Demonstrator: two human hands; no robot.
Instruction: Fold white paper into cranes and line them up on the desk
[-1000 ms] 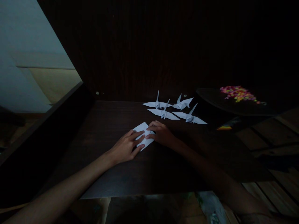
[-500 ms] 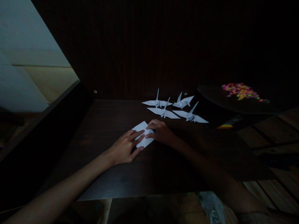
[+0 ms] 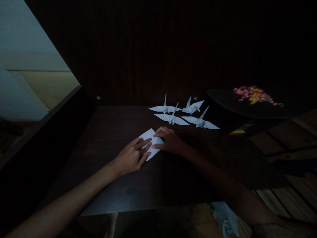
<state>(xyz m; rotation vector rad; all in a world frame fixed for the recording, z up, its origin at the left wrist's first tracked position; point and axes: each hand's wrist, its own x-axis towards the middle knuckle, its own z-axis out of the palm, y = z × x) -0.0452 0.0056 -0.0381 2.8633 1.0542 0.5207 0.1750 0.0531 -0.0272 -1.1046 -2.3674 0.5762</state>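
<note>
A small white sheet of origami paper [image 3: 149,133] lies flat on the dark wooden desk, with fold lines and a turned flap on its right side. My left hand [image 3: 132,154] rests on its left part, fingers spread and pressing it down. From the right, my right hand [image 3: 169,140] bends over the flap, its thumb and fingers closed on the paper's right edge. Part of the sheet is hidden under both hands. Just behind stand several white folded paper cranes [image 3: 200,122] with wings spread.
A dark raised shelf [image 3: 223,104] at the right bears a pile of pink and yellow bits [image 3: 255,95]. The desk [image 3: 111,195] has a tall back panel [image 3: 138,49] and a left side board [image 3: 42,124]. A plastic bag [image 3: 225,218] lies below the front edge.
My left thumb has shifted slightly up onto the paper. My right hand stays at the flap with little change. The whole view has shifted a little.
</note>
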